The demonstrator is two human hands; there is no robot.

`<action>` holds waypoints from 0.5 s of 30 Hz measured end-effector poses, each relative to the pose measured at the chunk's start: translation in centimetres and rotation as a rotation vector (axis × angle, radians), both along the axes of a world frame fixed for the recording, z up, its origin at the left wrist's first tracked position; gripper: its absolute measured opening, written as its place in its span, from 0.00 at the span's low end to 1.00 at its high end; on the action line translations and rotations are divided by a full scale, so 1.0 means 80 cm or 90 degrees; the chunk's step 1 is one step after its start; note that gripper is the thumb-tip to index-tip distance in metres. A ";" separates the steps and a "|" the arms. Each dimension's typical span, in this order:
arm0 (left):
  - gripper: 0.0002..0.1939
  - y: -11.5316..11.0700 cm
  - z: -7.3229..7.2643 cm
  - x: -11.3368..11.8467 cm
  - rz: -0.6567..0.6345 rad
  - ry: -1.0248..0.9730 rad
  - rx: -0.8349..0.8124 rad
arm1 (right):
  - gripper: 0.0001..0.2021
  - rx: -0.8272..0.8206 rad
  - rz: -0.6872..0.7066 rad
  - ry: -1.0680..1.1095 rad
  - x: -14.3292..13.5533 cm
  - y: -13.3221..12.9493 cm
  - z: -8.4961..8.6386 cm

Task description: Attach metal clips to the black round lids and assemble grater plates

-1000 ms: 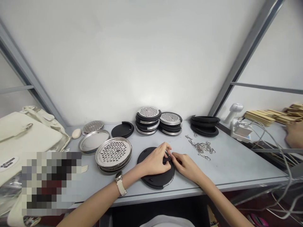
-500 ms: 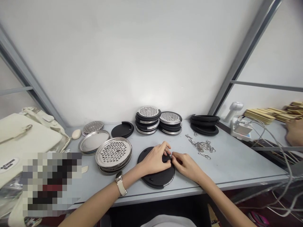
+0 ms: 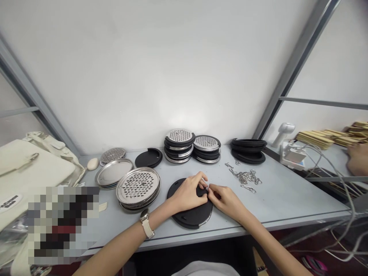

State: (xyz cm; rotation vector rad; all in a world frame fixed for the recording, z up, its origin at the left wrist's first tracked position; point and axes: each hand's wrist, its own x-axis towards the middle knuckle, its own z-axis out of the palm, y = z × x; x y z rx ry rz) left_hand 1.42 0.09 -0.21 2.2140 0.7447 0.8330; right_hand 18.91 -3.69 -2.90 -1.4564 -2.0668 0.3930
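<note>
A black round plate (image 3: pixel 186 216) with a metal rim lies on the table near its front edge. My left hand (image 3: pixel 188 193) rests over it with bent fingers, the thumb and fingers gripping around its right side. At that same edge my right hand (image 3: pixel 225 199) pinches a small shiny metal piece (image 3: pixel 207 188), mostly hidden by fingertips; it looks like one of the wire hooks. A loose pile of metal wire hooks (image 3: pixel 245 177) lies to the right. Left of the plate is a stack of round metal grater discs (image 3: pixel 139 186).
Behind stand two stacks of graters in black rims (image 3: pixel 179 136) (image 3: pixel 206 143). Black rings (image 3: pixel 248 157) sit at the back right, and a black plate (image 3: pixel 148 158) at the back left. A cream bag (image 3: pixel 34 165) covers the left side. Cables (image 3: pixel 342 184) hang at the right, near another person's hand (image 3: pixel 358 159).
Both hands stay at the right edge of the black plate. My right fingertips have shifted very slightly at the small metal piece; the plate itself has not visibly moved.
</note>
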 end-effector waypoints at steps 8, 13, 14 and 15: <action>0.12 -0.001 0.004 -0.001 0.005 -0.002 -0.001 | 0.14 0.012 0.000 -0.008 0.000 0.000 0.000; 0.12 -0.001 0.004 -0.001 0.014 0.006 -0.015 | 0.14 0.015 -0.003 -0.012 0.002 0.001 -0.003; 0.12 -0.001 0.004 -0.001 0.013 0.005 -0.015 | 0.14 0.016 -0.005 -0.014 0.002 0.001 -0.004; 0.12 -0.001 0.003 -0.001 0.012 0.003 -0.015 | 0.14 0.016 -0.005 -0.016 0.002 0.001 -0.004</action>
